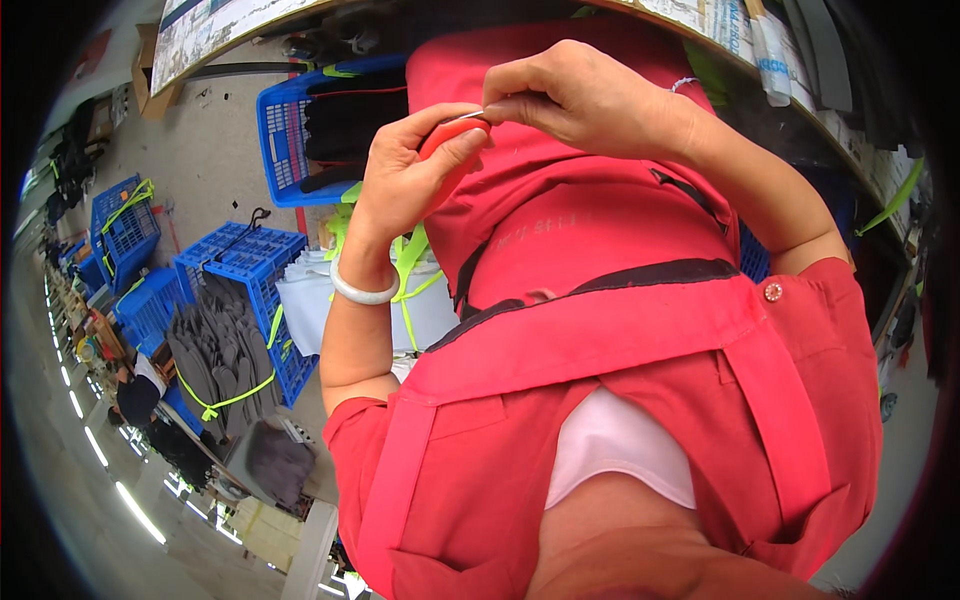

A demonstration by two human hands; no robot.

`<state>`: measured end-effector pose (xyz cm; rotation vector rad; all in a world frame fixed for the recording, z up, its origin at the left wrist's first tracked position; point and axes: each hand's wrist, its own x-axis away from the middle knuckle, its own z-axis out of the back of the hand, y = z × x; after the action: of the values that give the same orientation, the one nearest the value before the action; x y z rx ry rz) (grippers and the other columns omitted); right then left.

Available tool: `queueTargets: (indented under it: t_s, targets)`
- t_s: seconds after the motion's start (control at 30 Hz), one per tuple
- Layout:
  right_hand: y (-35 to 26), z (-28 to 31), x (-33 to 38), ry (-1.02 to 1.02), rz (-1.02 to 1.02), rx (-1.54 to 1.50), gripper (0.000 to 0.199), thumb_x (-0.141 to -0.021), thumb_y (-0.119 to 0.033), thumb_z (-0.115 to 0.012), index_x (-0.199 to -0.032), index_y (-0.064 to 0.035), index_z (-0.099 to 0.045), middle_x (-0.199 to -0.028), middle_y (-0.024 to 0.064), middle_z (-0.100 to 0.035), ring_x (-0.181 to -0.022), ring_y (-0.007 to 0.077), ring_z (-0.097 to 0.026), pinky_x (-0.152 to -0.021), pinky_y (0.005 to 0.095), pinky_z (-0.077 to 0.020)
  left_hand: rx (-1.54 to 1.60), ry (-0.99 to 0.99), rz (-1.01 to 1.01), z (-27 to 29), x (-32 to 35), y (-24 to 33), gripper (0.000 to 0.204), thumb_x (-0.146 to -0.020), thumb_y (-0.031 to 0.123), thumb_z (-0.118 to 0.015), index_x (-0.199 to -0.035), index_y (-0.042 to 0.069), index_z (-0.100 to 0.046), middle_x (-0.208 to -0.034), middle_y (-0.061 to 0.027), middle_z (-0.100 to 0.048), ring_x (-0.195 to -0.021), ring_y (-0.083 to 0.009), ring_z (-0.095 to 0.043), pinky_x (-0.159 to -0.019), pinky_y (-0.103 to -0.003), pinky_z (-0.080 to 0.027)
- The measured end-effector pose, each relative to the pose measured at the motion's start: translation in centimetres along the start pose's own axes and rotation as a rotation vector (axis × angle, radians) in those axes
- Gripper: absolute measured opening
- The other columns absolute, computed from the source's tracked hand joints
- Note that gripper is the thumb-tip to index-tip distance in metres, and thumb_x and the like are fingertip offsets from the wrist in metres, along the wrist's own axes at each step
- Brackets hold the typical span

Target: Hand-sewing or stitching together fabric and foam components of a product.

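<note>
Both hands are raised close together over my red apron (620, 220). My left hand (412, 170), with a white bangle at its wrist, is closed round a red-handled tool (452, 136). A short, thin metal part (472, 116) shows at the tool's end; its exact kind is unclear. My right hand (560, 95) is closed, thumb and forefinger pinched together right at that metal tip. Whatever lies between those fingertips is too small to make out.
A blue crate (283, 150) with dark pieces stands beyond my left hand. Left of me are another blue crate (245, 255), a tied bundle of grey pieces (225, 350) and white sheets (310, 290) with yellow-green ties. Table edges (215, 45) run along the top.
</note>
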<state>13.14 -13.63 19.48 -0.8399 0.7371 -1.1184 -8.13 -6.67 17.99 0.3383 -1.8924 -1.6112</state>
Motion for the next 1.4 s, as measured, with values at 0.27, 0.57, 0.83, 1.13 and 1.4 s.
queueTargets:
  t_s: [0.27, 0.57, 0.83, 1.13, 1.4]
  targets:
    - [-0.3, -0.9, 0.3, -0.108, -0.079, 0.293, 0.017, -0.091, -0.014, -0.057, -0.089, 0.0022, -0.058, -0.069, 0.016, -0.059, -0.063, 0.0304, -0.059, -0.059, 0.0358, -0.0457, -0.198, -0.033, -0.008, -0.6, 0.1, -0.9, 0.016, -0.088, 0.007, -0.065, -0.101, -0.001, -0.067, -0.081, -0.0042, -0.069, -0.071, -0.0056, -0.06, -0.063, -0.019, -0.048]
    - [2.5, -1.1, -0.6, 0.028, -0.186, -0.384, 0.023, -0.097, -0.022, -0.053, -0.09, -0.0014, -0.061, -0.065, -0.0031, -0.05, -0.059, 0.0025, -0.044, -0.053, 0.0196, -0.0378, -0.025, -0.009, 0.037, -0.4, 0.1, -0.6, 0.014, -0.09, 0.009, -0.063, -0.098, -0.001, -0.066, -0.079, -0.005, -0.068, -0.068, -0.0088, -0.06, -0.062, -0.021, -0.049]
    - [3.6, -0.5, 0.5, 0.104, -0.174, -0.228, 0.018, -0.095, -0.016, -0.056, -0.096, 0.0007, -0.062, -0.074, -0.0003, -0.056, -0.07, 0.0063, -0.049, -0.065, 0.0226, -0.0428, 0.289, -0.165, 0.076, 0.5, -0.5, -0.8, 0.04, -0.082, 0.004, -0.066, -0.121, 0.0, -0.056, -0.106, -0.0066, -0.063, -0.091, -0.0104, -0.059, -0.079, -0.022, -0.047]
    - [2.1, -3.3, 0.6, 0.134, -0.242, -0.036, 0.031, -0.088, -0.029, -0.065, -0.088, 0.0013, -0.061, -0.069, 0.0117, -0.058, -0.063, 0.0194, -0.055, -0.058, 0.0318, -0.0437, 0.061, 0.13, -0.174, -2.6, -2.0, -2.4, 0.06, -0.074, 0.003, -0.077, -0.128, 0.002, -0.052, -0.109, -0.0051, -0.06, -0.093, -0.0095, -0.057, -0.081, -0.022, -0.047]
    - [5.3, -4.8, 0.0, 0.235, -0.26, -0.163, 0.033, -0.089, -0.031, -0.062, -0.084, 0.0014, -0.063, -0.065, 0.0123, -0.057, -0.06, 0.017, -0.055, -0.058, 0.0323, -0.0441, -0.008, 0.041, 0.192, -0.6, -2.7, -4.1, 0.019, -0.078, 0.011, -0.077, -0.093, 0.002, -0.069, -0.079, 0.003, -0.065, -0.068, -0.0042, -0.057, -0.061, -0.02, -0.046]
